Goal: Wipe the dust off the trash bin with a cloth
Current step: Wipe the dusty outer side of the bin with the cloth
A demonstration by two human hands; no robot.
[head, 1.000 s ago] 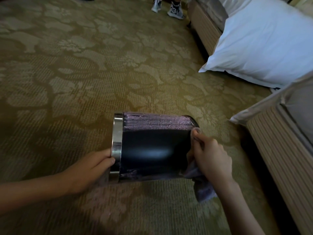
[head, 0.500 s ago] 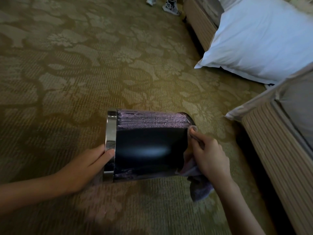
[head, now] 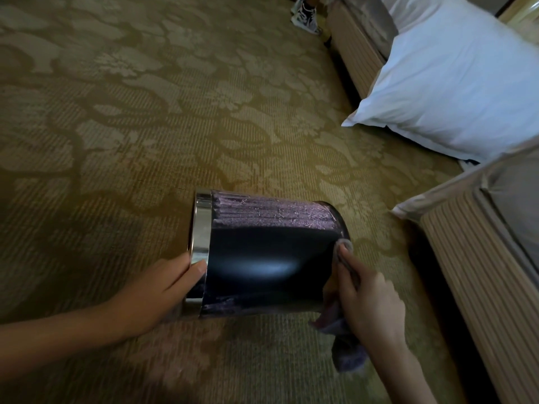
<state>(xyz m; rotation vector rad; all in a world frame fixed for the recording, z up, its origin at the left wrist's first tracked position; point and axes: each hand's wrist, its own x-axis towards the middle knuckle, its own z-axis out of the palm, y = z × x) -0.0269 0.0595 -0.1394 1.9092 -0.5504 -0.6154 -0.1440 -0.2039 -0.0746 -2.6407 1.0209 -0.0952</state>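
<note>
The trash bin is clasped at its rim by the left hand; the cloth is clamped under right hand fingers against its base.

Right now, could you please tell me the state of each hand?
Left hand: closed, gripping the bin by its rim.
Right hand: closed, holding the cloth against the bin's base.

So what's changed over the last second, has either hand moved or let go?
The right hand, with the cloth in its grip, slid a little down the base edge of the trash bin, toward the person. Nothing was taken up or released. The left hand still holds the metal rim, the bin still lies on its side on the carpet, and the dusty strip on top remains.
</note>
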